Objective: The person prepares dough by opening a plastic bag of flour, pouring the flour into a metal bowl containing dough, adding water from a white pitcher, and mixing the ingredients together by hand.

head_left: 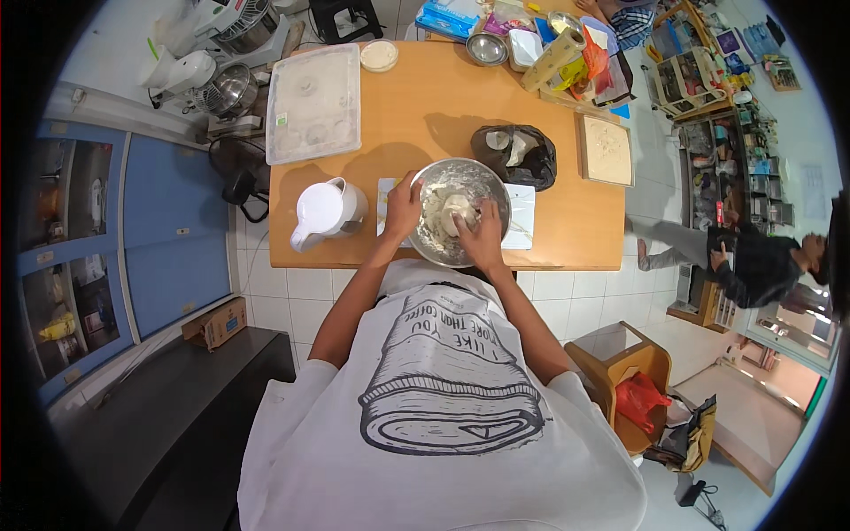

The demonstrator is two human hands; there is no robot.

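A steel mixing bowl (482,174) stands on the wooden table (425,115) near its front edge, with a pale lump of dough (457,210) inside. My left hand (403,208) grips the bowl's left rim. Inside the bowl, my right hand (482,234) presses into the dough, fingers closed on it. The bowl rests on a white board or sheet (522,217).
A white jug (323,212) stands left of the bowl. A lidded clear tray (314,102) lies at the back left, a black bag (518,155) and a flour tray (606,149) to the right. Another person (753,261) crouches at right. A wooden bin (629,380) stands beside me.
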